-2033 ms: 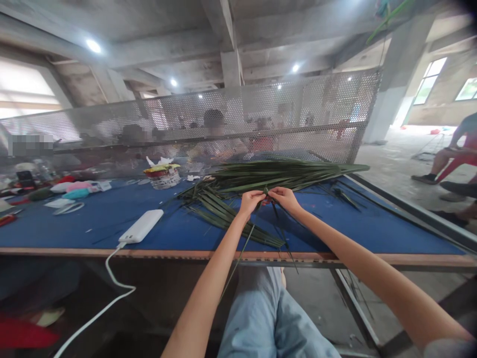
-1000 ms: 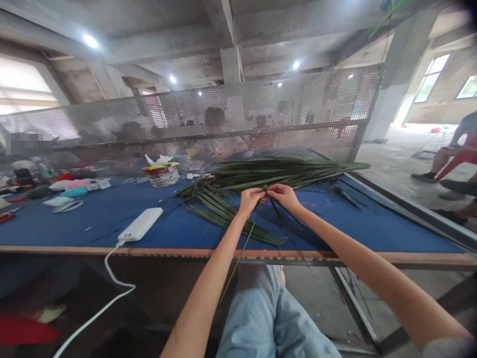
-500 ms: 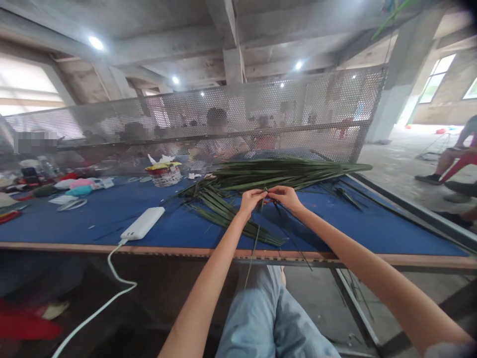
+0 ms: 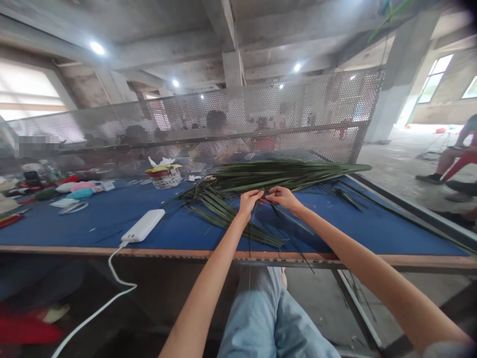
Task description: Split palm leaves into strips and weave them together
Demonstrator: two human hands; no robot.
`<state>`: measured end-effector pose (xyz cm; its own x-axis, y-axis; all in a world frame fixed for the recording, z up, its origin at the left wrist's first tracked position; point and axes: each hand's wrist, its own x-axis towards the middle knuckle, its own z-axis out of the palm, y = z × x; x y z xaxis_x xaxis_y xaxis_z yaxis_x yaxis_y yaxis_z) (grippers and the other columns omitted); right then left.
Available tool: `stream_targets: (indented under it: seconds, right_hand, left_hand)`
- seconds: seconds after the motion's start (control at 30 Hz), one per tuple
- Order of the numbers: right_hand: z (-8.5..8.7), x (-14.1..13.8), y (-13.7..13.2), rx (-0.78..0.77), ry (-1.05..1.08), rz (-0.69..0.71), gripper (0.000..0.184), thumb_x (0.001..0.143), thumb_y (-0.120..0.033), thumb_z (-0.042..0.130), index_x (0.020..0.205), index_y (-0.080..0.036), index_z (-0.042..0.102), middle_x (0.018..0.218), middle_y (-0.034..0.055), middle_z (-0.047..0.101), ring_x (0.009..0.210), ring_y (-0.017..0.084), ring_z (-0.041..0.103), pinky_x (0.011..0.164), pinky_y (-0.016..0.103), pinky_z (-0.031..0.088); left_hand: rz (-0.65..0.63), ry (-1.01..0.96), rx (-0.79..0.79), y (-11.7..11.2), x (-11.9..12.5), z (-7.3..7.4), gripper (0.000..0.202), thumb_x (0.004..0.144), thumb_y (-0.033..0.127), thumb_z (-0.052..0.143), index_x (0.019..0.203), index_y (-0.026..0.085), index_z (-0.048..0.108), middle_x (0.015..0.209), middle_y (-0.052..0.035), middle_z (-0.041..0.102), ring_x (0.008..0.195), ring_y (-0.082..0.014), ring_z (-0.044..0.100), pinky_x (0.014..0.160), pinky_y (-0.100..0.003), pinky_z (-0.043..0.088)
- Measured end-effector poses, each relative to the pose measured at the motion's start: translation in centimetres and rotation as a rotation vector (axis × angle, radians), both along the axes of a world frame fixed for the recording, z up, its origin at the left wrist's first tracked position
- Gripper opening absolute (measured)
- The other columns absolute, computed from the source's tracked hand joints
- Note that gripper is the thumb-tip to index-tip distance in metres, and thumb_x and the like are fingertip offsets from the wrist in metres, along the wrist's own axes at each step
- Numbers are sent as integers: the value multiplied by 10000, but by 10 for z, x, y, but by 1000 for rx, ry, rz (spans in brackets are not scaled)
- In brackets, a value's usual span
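Above the blue table [image 4: 208, 241], my left hand [image 4: 249, 201] is closed, its thumb and forefinger pinching green leaf strips. My right hand [image 4: 284, 197] faces it a small gap away, its fingers pinched on the same leaf work. One thin leaf strip [image 4: 251, 238] hangs from my left hand past the table edge. Other strips trail down to the right below my right hand. The fingers hide much of the held part. Just behind my hands lies a bundle of long green leaves [image 4: 290, 171]. A fan of shorter leaf strips [image 4: 227, 214] spreads beneath my left hand.
A white power bank [image 4: 143, 225] with a white cable lies to the left. Behind it stands a woven basket [image 4: 166, 180]. A perforated metal screen [image 4: 316, 114] borders the table's far side, with people behind it. Another person's legs [image 4: 443, 159] show at far right.
My fingertips have drawn slightly apart. The strip hanging from my left hand has swung to nearly straight down, and a green strip now slants out rightward below my right hand.
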<state>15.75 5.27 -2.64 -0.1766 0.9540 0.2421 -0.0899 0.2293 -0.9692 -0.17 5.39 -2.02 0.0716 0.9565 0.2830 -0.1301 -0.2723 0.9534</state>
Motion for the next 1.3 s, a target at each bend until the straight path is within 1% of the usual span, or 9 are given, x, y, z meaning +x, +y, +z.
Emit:
stream_targets:
  seconds: [0.1, 0.2, 0.33, 0.5, 0.6, 0.77, 0.9, 1.1, 1.3]
  right_hand:
    - [-2, 0, 1, 32, -56, -15, 398, 539, -368, 803, 798, -173, 572, 627, -11, 625, 570, 117, 558, 539, 237, 432]
    - [-4, 0, 2, 115, -129, -27, 342, 613, -430, 739, 785, -166, 606, 675, 8, 637, 612, 126, 565, 562, 243, 435]
    - [-5, -2, 3, 233, -156, -55, 327, 653, -477, 675, 723, -169, 587, 643, 8, 621, 610, 135, 560, 585, 259, 434]
    - [-5, -3, 3, 260, -188, -94, 293, 660, -448, 653, 692, -172, 558, 633, 7, 604, 607, 133, 551, 613, 267, 432]
    - [-5, -2, 3, 265, -211, -103, 321, 650, -477, 652, 689, -172, 560, 638, 8, 595, 605, 131, 534, 594, 260, 419]
    - [-3, -1, -1, 225, -319, -59, 415, 682, -586, 588, 648, -175, 537, 554, -25, 491, 518, 105, 415, 489, 240, 311]
    - [1, -2, -9, 314, -370, -38, 449, 739, -600, 532, 588, -178, 495, 527, -43, 406, 523, 93, 347, 506, 248, 254]
    - [0, -5, -10, 299, -370, 71, 474, 734, -634, 520, 617, -175, 503, 538, -44, 419, 535, 98, 367, 526, 254, 268]
    - [-1, -6, -11, 314, -368, 88, 499, 722, -664, 526, 596, -182, 502, 538, -40, 424, 534, 98, 377, 536, 253, 296]
  left_hand:
    - [-9, 20, -7, 0, 0, 0, 230, 637, 314, 783, 752, 127, 712, 664, -44, 686, 546, -152, 607, 544, -259, 446]
    - [-40, 41, -26, 1, 0, -1, 261, 643, 326, 784, 789, 124, 706, 672, -47, 688, 541, -152, 607, 554, -265, 452]
    - [-50, 42, -23, 1, 0, -2, 257, 651, 316, 775, 805, 122, 709, 665, -50, 686, 566, -160, 616, 555, -262, 451]
    - [37, 104, 38, 2, 1, -5, 210, 630, 285, 782, 758, 128, 728, 694, -54, 690, 595, -154, 591, 543, -253, 442]
    - [23, 71, 51, 3, 2, -5, 206, 621, 266, 790, 756, 126, 723, 708, -58, 691, 636, -166, 608, 592, -271, 472]
    - [-16, 15, 2, 3, 3, -5, 210, 617, 224, 791, 787, 119, 727, 721, -61, 700, 611, -156, 610, 638, -293, 491]
    - [-6, 0, -19, 2, 4, -5, 143, 625, 223, 786, 715, 126, 731, 658, -45, 683, 608, -161, 614, 684, -311, 502]
    - [57, -17, -67, 2, 6, -6, 117, 615, 206, 783, 689, 131, 734, 629, -39, 681, 603, -169, 616, 672, -313, 502]
    - [120, -38, -76, 2, 6, -7, 103, 600, 176, 778, 683, 137, 731, 623, -27, 681, 580, -150, 601, 640, -291, 498]
